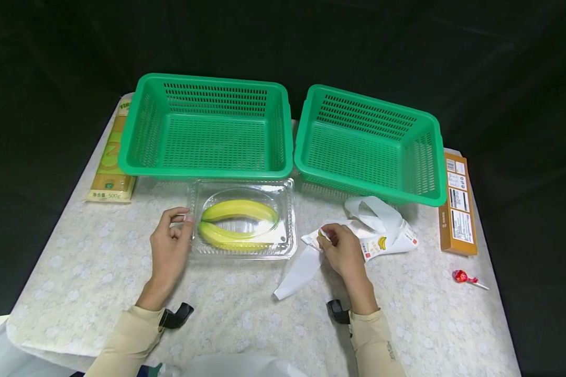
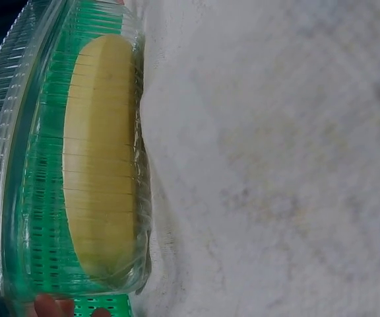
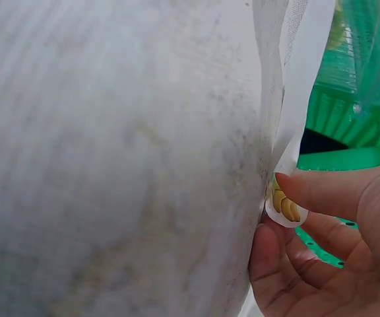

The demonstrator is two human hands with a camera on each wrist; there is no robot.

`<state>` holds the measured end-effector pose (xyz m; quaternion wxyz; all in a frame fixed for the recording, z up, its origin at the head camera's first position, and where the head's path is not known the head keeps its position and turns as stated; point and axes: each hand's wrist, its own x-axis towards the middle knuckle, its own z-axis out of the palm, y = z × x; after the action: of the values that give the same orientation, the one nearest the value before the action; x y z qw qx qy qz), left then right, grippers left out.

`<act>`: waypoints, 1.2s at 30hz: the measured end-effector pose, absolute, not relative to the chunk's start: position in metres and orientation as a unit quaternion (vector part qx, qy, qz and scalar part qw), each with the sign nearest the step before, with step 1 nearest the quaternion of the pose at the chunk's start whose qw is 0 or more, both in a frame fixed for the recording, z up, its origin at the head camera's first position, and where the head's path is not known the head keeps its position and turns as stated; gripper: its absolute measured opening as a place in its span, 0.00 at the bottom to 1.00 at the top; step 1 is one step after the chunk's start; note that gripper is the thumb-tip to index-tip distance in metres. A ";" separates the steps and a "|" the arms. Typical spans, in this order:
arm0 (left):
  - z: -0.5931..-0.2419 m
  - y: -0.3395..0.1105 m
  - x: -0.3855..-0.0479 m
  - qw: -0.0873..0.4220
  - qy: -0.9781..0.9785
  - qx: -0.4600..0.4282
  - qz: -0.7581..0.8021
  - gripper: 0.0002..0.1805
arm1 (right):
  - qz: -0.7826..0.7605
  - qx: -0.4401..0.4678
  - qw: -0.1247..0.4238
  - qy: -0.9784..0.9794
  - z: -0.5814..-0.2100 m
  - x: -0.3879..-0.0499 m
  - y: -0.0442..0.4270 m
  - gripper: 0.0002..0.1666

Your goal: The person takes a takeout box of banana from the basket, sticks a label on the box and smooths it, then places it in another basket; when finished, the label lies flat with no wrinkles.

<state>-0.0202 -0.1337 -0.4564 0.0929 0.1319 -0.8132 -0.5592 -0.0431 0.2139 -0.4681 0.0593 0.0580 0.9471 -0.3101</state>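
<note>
Two yellow bananas (image 1: 239,209) lie in a clear plastic box (image 1: 290,220), which stands lengthwise before the left basket. My left hand (image 1: 171,246) is at the box's left edge, thumb and forefinger pinching the rim; its fingertips (image 2: 53,306) barely show in the left wrist view. To the right, my right hand (image 1: 343,251) pinches a white banana label (image 3: 286,206) with a rounded end between thumb and fingers. It belongs to a long white strip (image 1: 299,275) with banana prints, partly looped on the table beyond the hand. What the right palm covers is hidden.
Two green baskets (image 1: 203,174) (image 1: 372,191) stand side by side at the back. A yellow-green packet (image 1: 110,180) lies at the left, partly behind a basket. At the right are an orange box (image 1: 458,209) and a red lollipop (image 1: 460,276).
</note>
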 end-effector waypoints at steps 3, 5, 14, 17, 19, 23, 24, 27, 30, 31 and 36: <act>-0.470 -0.138 -0.022 0.096 -0.814 0.129 -0.559 0.14 | -0.309 0.063 0.061 0.947 -0.468 -0.043 0.213 0.11; -0.470 -0.138 -0.022 0.095 -0.814 0.130 -0.558 0.14 | -0.312 0.071 0.066 0.945 -0.468 -0.043 0.212 0.10; -0.443 -0.128 -0.019 0.094 -0.812 0.131 -0.561 0.14 | -0.346 0.100 0.081 0.929 -0.467 -0.043 0.211 0.09; -0.435 -0.126 -0.018 0.093 -0.811 0.131 -0.563 0.13 | -0.348 0.092 0.076 0.930 -0.467 -0.043 0.211 0.09; -0.434 -0.126 -0.017 0.091 -0.810 0.132 -0.564 0.14 | -0.347 0.089 0.073 0.931 -0.467 -0.043 0.210 0.08; -0.434 -0.126 -0.017 0.089 -0.810 0.129 -0.566 0.14 | -0.349 0.088 0.072 0.930 -0.468 -0.043 0.210 0.08; -0.434 -0.126 -0.017 0.088 -0.810 0.129 -0.566 0.14 | -0.350 0.087 0.073 0.930 -0.468 -0.043 0.210 0.07; -0.434 -0.126 -0.017 0.089 -0.811 0.130 -0.564 0.14 | -0.349 0.080 0.077 0.931 -0.467 -0.042 0.210 0.07; -0.435 -0.126 -0.017 0.091 -0.813 0.130 -0.561 0.14 | -0.345 0.068 0.083 0.933 -0.465 -0.041 0.211 0.07; -0.437 -0.127 -0.018 0.091 -0.812 0.130 -0.561 0.14 | -0.343 0.064 0.084 0.933 -0.464 -0.040 0.211 0.07; -0.459 -0.132 -0.021 0.094 -0.815 0.132 -0.556 0.14 | -0.356 0.030 0.094 0.929 -0.456 -0.035 0.209 0.05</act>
<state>-0.0214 -0.1325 -0.4589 0.0939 0.1315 -0.8154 -0.5559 -0.0347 0.2095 -0.4557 0.0945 0.0305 0.9290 -0.3564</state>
